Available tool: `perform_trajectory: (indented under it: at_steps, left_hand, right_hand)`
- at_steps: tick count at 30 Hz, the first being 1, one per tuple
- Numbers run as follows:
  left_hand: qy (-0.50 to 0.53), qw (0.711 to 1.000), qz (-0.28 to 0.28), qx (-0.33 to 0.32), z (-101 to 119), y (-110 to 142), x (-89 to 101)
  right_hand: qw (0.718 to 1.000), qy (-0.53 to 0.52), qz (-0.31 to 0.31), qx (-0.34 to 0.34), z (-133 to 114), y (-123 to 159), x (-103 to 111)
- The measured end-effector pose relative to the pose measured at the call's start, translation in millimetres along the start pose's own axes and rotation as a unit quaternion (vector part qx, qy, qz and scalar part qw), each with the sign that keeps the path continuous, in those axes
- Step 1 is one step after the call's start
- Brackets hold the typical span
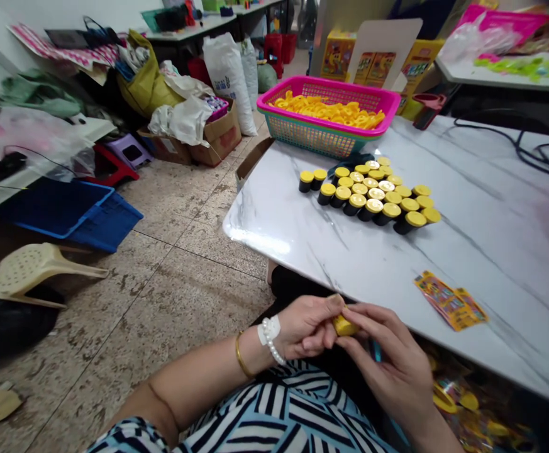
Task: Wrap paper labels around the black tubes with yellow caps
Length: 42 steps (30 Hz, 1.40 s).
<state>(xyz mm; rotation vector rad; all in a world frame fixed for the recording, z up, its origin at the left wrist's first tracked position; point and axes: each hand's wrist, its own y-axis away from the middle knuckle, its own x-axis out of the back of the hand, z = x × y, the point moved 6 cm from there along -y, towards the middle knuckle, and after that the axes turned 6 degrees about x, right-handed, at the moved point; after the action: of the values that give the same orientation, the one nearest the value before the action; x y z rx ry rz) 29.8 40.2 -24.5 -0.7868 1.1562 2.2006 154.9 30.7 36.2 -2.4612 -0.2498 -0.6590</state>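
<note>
Remotely, I see the left hand (312, 328) and right hand (390, 355) pinching a yellow piece (344, 325) between them (axis unclear), by the near edge of the table (373, 270).

hands (307, 324) (394, 352): two | held yellow piece (344, 325): one | yellow-topped tubs (376, 194) — over twenty | beige stool (23, 269) — one

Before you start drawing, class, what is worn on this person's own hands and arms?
At the left hand's wrist is a white bead bracelet over a white patch, with a gold-coloured bangle further up. That arm's short sleeve is patterned in black, white and light blue. No bracelet shows on the right hand or visible forearm.
</note>
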Motion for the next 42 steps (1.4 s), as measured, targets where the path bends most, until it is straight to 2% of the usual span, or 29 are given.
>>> perform_trajectory:
  at_steps: [5, 7, 9, 10, 12, 14, 16, 18, 19, 21, 22, 24, 26, 28, 30, 32, 34, 35, 36, 37, 39, 42]
  left_hand:
    - [0.017, 0.994, -0.078, 0.08, -40.6, -16.5, -6.3]
    - [-0.003, 0.987, -0.117, 0.11, -54.4, -35.4, -12.1]
    - [-0.033, 0.981, -0.142, 0.129, -66.1, -65.4, -21.3]
    - [-0.047, 0.98, -0.14, 0.132, -71.0, -83.0, -25.9]
    - [-0.056, 0.982, -0.126, 0.125, -77.2, -116.8, -34.8]
    - [-0.058, 0.982, -0.129, 0.125, -80.1, -140.9, -39.5]
    - [-0.051, 0.987, -0.107, 0.106, -75.5, -153.4, -32.1]
    - [-0.041, 0.993, -0.072, 0.083, -67.4, -154.8, -16.3]
    - [-0.036, 0.995, -0.058, 0.074, -63.7, -152.6, -8.5]
    - [-0.04, 0.995, -0.056, 0.067, -60.4, -145.6, 0.9]
    - [-0.051, 0.995, -0.062, 0.065, -60.2, -142.3, 2.1]
    - [-0.086, 0.992, -0.072, 0.057, -61.8, -137.8, 0.1]
    - [-0.134, 0.988, -0.067, 0.044, -62.7, -135.2, -4.6]
    - [-0.202, 0.977, -0.057, 0.031, -60.4, -130.2, -10.4]
    - [-0.296, 0.954, -0.051, 0.013, -52.9, -118.6, -17.3]
    - [-0.386, 0.921, -0.053, -0.028, -39.2, -99.4, -26.4]
    - [-0.453, 0.886, -0.04, -0.085, -22.1, -76.4, -35.8]
    - [-0.48, 0.869, -0.034, -0.114, -14.4, -65.6, -40.7]
    - [-0.502, 0.852, -0.029, -0.146, -7.7, -56.3, -45.5]
    - [-0.525, 0.832, -0.028, -0.179, -2.9, -49.3, -50.1]
    - [-0.575, 0.782, -0.038, -0.235, -1.3, -44.4, -57.1]
    - [-0.667, 0.692, -0.043, -0.273, -16.3, -62.9, -58.7]
  right_hand:
    - [0.995, 0.081, -0.006, -0.051, 1.8, 41.9, 27.1]
    - [0.992, 0.095, -0.018, -0.082, 9.2, 58.1, 28.0]
    - [0.987, 0.1, -0.018, -0.126, 28.5, 72.7, 26.2]
    - [0.982, 0.112, 0.005, -0.15, 41.3, 80.0, 28.7]
    - [0.968, 0.155, 0.097, -0.171, 63.8, 96.5, 42.5]
    - [0.95, 0.187, 0.163, -0.192, 78.7, 117.4, 56.8]
    - [0.928, 0.213, 0.222, -0.212, 79.6, 141.5, 69.4]
    - [0.918, 0.229, 0.23, -0.228, 69.1, 162.1, 70.2]
    - [0.922, 0.233, 0.203, -0.233, 62.2, 168.6, 63.7]
    - [0.934, 0.251, 0.089, -0.239, 49.8, 174.4, 38.0]
    - [0.932, 0.269, 0.022, -0.243, 45.8, 175.0, 21.9]
    - [0.905, 0.318, -0.088, -0.267, 44.4, 173.7, -6.2]
    - [0.879, 0.342, -0.155, -0.295, 48.5, 168.8, -22.3]
    - [0.875, 0.334, -0.186, -0.296, 51.0, 161.8, -23.4]
    - [0.883, 0.338, -0.175, -0.273, 49.4, 156.4, -6.0]
    - [0.88, 0.384, -0.116, -0.255, 47.5, 155.8, 30.2]
    - [0.849, 0.464, -0.023, -0.253, 49.8, 159.9, 74.8]
    - [0.833, 0.495, -0.001, -0.248, 53.9, 162.0, 91.5]
    - [0.823, 0.515, -0.004, -0.241, 60.8, 163.1, 101.5]
    - [0.821, 0.525, -0.013, -0.223, 67.6, 162.7, 106.0]
    - [0.836, 0.512, -0.067, -0.182, 82.3, 159.7, 98.0]
    - [0.857, 0.472, -0.126, -0.166, 100.9, 155.9, 77.2]
